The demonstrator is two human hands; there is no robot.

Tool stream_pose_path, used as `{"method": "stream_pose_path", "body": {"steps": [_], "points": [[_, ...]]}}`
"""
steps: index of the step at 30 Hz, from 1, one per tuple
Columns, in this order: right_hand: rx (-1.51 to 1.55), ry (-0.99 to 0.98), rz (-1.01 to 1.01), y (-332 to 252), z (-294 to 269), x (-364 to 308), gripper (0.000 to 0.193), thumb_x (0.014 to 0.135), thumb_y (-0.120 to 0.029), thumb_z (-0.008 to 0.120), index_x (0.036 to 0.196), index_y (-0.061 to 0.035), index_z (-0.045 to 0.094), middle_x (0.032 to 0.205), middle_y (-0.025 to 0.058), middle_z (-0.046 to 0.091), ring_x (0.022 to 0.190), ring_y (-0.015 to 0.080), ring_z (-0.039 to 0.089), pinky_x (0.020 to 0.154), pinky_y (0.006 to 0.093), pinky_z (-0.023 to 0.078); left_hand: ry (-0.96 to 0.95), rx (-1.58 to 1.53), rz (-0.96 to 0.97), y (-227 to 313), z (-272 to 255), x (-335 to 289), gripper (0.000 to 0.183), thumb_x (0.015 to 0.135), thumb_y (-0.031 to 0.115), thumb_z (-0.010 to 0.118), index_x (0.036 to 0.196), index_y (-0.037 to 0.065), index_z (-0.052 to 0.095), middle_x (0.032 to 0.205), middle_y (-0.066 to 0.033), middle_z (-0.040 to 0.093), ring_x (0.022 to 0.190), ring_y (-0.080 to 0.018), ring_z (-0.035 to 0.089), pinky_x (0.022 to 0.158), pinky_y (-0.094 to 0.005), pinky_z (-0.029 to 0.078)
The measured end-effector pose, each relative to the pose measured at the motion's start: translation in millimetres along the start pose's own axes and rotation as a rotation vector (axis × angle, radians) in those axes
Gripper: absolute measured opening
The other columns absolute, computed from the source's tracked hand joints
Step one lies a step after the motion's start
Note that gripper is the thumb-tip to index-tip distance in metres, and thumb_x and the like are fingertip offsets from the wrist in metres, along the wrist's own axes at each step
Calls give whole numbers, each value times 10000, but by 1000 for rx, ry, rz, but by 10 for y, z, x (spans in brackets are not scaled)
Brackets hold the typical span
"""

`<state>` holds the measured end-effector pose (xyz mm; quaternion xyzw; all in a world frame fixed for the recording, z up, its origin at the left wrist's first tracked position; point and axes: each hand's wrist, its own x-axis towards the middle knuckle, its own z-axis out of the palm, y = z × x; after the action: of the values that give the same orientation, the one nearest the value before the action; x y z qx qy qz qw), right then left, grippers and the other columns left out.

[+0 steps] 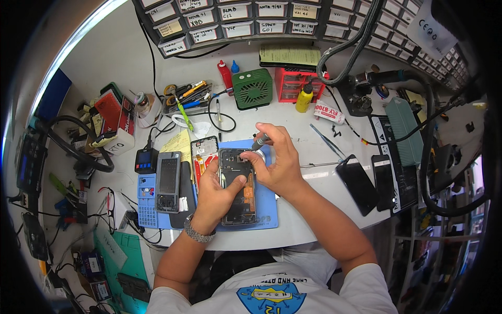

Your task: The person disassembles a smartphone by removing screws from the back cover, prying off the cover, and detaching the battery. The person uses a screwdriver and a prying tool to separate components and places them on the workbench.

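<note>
1. We have the opened phone over the right half of the blue mat, which lies along the tabletop's near edge; we cannot tell whether the phone rests flat or is slightly raised.
2. Our left hand grips the phone by its left side, thumb lying across its black inner face.
3. Our right hand pinches a grey screwdriver above the phone's top end; we cannot tell whether its tip touches a screw.
4. Just left of the phone, near the mat's top edge, we see a phone frame with red parts below it.
5. Farther left on the mat lies a grey phone.
6. Toward the tabletop's back edge stand a green fan and a yellow bottle.
7. Toward its right edge, tweezers lie near a large dark phone.
</note>
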<state>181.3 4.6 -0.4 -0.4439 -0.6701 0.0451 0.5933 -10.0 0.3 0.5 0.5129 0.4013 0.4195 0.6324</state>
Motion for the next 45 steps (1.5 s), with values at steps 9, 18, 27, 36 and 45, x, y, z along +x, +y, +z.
{"method": "stream_pose_path", "body": {"steps": [9,18,27,36,45], "points": [[384,14,200,67,63,-70,684,851,127,799,1470,-69,586,1314,210,634,986,265,736,843,367,631,-43,1,-43,66,23,-17,392,967,-52,753,1320,-42,582,1185,-112,751,1055,-145,732,931,-297,596],[165,-79,127,29,12,-43,814,840,177,735,1551,-148,508,1321,159,481,970,230,647,847,357,604,-36,6,-18,15,11,-12,435,950,-16,795,1347,-20,618,1191,-87,764,1025,-127,739,934,-293,593],[196,-107,98,-4,23,-41,865,814,259,639,1557,-153,475,1299,170,510,988,266,684,850,356,648,-34,3,-20,38,15,-14,425,950,-14,794,1341,-20,628,1177,-81,764,1020,-121,734,943,-298,591],[220,-110,105,17,11,-39,907,809,269,633,1581,-175,461,1265,164,523,973,280,660,832,354,662,-47,-25,-1,10,8,-3,418,952,-20,792,1337,-27,631,1176,-85,767,1021,-123,734,930,-290,594],[183,-86,87,43,21,-56,890,818,220,703,1577,-181,466,1244,171,544,953,289,670,758,361,644,-35,14,-24,27,5,-10,415,956,-14,793,1333,-37,620,1161,-89,768,1005,-127,738,918,-290,598]]}}
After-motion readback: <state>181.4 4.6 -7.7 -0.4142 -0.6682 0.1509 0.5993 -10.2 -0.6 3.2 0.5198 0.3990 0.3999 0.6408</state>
